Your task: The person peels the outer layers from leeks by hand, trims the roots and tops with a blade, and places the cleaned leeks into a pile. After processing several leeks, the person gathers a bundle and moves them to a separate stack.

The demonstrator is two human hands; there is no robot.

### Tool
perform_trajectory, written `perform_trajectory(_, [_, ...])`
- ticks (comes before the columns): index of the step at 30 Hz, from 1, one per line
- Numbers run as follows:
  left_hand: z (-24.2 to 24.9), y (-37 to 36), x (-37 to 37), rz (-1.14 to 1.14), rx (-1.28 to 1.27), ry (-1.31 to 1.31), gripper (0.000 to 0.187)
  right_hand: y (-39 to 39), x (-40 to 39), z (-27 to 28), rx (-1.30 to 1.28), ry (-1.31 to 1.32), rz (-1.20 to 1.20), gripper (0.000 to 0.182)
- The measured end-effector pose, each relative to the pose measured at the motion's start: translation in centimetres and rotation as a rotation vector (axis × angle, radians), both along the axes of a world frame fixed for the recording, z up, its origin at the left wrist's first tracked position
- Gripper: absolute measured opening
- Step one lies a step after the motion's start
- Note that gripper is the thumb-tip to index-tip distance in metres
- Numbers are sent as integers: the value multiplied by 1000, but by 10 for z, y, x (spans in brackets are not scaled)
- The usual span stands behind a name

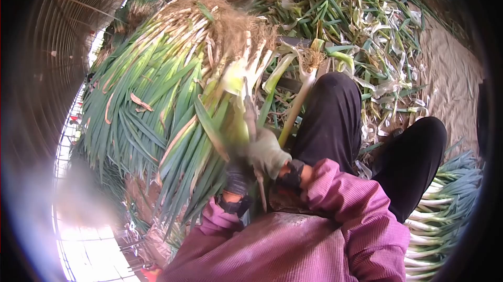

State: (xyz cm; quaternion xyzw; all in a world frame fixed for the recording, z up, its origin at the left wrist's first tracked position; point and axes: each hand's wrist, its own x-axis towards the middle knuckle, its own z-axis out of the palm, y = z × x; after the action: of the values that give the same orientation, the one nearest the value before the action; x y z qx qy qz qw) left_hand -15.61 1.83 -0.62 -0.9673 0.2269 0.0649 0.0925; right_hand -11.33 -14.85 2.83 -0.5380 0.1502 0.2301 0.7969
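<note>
My left hand (238,169), in a dark glove, is closed round the green part of a leek (237,117); motion blurs its fingers. Pale torn leaf shows at this leek's upper end. My right hand (269,152), in a light grey-green glove, is closed on a long thin grey rod-like tool (249,110) that runs beside the leek. The tool's exact kind cannot be made out. Left of both hands lies a large heap of leeks (152,88), roots toward the top. A single leek (298,101) with roots leans by my knee.
Stripped leaves and peelings (340,15) cover the ground ahead. A brown cloth sheet (450,67) lies at the right. Cleaned leeks (432,224) are stacked at the lower right. My bent knees (335,114) stand close on the right. A ribbed tunnel wall (68,36) curves along the left.
</note>
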Motion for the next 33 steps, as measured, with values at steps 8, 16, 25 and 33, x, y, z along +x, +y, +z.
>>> perform_trajectory(8, [24,-38,-6,926,-1037,504,58,-21,8,30,-31,67,176,29])
perform_trajectory(16, [9,-12,-1,375,-867,159,68,-32,53,43,-50,65,150,26])
perform_trajectory(25, [110,-45,-3,863,-1735,726,58,-36,-7,28,-11,-23,333,31])
perform_trajectory(33, [96,-17,-32,712,-1444,850,57,-33,-17,38,44,63,68,43])
